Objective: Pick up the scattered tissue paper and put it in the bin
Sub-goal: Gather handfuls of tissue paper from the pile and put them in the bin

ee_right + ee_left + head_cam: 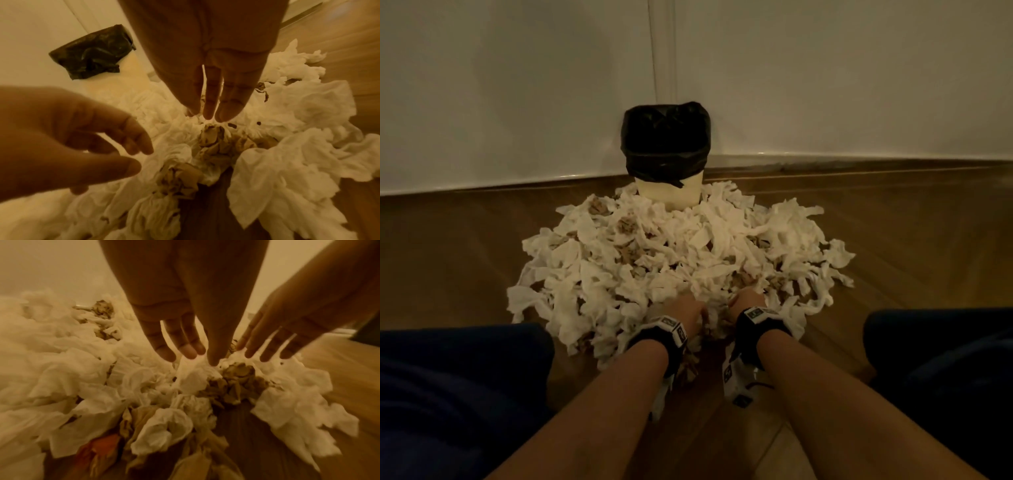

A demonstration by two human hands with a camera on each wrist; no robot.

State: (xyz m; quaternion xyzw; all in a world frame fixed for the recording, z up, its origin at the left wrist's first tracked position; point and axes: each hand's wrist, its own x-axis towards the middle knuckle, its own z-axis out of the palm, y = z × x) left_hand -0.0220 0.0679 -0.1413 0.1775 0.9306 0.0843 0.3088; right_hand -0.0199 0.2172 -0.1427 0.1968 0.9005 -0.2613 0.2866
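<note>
Head view shows both hands at the pile's near edge, the left hand (690, 313) and right hand (748, 301) side by side, fingers straight and loosely spread, tips touching crumpled white tissue paper (654, 253) mixed with brown scraps, heaped on the floor (448, 246) against the bin (667, 154), black-lined, at the pile's far side.

Wooden floor (465, 246) in warm brown planks, grain running at an angle. White wall (517, 85) behind, meeting a second white wall (859, 68) at a corner, with a vertical seam (654, 51) near the join. Pale skirting strip (859, 158) along the base of the right-hand wall. Dim, yellowish lighting throughout.
</note>
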